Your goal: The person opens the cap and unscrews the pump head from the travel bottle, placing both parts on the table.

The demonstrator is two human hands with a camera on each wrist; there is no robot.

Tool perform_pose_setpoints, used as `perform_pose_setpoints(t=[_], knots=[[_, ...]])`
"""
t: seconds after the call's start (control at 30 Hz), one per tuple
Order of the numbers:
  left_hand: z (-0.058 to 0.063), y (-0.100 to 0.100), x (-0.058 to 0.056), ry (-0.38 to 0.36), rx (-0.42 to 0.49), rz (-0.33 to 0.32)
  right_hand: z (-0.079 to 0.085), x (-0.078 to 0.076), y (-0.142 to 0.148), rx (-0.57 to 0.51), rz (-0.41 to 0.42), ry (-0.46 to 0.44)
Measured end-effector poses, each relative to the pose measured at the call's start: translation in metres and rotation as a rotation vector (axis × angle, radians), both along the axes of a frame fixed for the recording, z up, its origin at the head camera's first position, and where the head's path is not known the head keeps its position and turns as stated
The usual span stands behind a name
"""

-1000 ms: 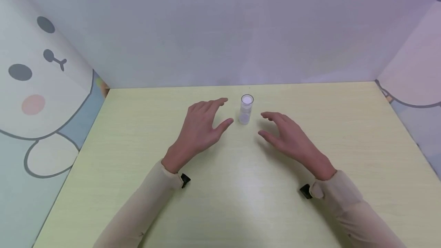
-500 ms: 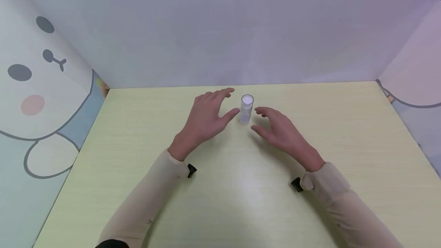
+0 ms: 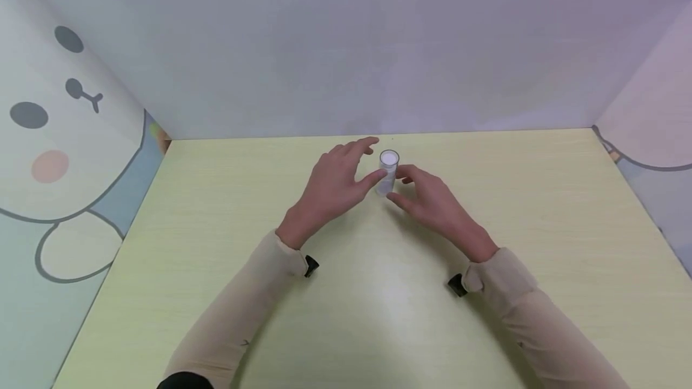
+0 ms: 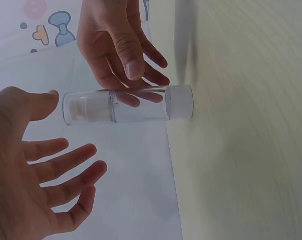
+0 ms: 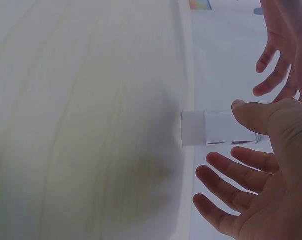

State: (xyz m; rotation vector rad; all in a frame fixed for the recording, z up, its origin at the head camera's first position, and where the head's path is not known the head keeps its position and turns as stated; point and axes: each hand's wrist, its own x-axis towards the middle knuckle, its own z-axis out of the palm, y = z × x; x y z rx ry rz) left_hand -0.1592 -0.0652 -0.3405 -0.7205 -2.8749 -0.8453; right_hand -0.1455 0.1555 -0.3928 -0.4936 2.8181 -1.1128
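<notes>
A small clear pump bottle point(image 3: 389, 161) stands upright toward the back of the table, between the two hands. In the left wrist view the bottle point(image 4: 98, 107) shows a transparent cap over a white pump head, a clear body and a white base. My left hand point(image 3: 335, 182) is at its left by the cap, fingers spread and thumb just in front of it. On the other side my right hand point(image 3: 432, 203) hovers lower, with thumb and loosely bent fingers around the body. In the right wrist view the thumb hides part of the bottle point(image 5: 193, 127). Neither hand visibly grips it.
The light wood-grain table point(image 3: 216, 197) meets a plain pale wall point(image 3: 346, 47) behind the bottle. A cartoon-printed panel point(image 3: 48, 209) stands along the left side, and another printed panel point(image 3: 649, 107) on the right. Small black devices sit at both wrists.
Both hands have moved inward to the bottle, the left hand rightward and the right hand leftward. The bottle has stayed in place.
</notes>
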Motion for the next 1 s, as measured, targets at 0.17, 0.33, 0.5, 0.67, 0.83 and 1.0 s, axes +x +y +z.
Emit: perform_pose_setpoints(t=[0.17, 0.33, 0.5, 0.67, 0.83, 1.0], knots=[[-0.0032, 0.0041, 0.0000, 0.024, 0.031, -0.021, 0.0003, -0.0016, -0.0035, -0.003, 0.000, -0.012], [-0.0060, 0.0073, -0.0011, 0.061, 0.056, -0.047, -0.0008, -0.0036, -0.0051, 0.000, 0.003, 0.003], [-0.0070, 0.0098, -0.0020, 0.083, 0.058, -0.069, -0.0022, -0.0037, -0.0054, -0.019, -0.001, 0.011], [-0.0079, 0.0098, -0.0023, 0.086, 0.076, -0.072, -0.0037, -0.0039, -0.0071, -0.047, 0.006, 0.023], [-0.0094, 0.0096, -0.0029, 0.097, 0.091, -0.072, -0.0047, -0.0042, -0.0086, -0.066, 0.016, 0.033], [-0.0097, 0.0089, -0.0041, 0.106, 0.091, -0.072, -0.0035, -0.0042, -0.0082, -0.062, 0.015, 0.045]])
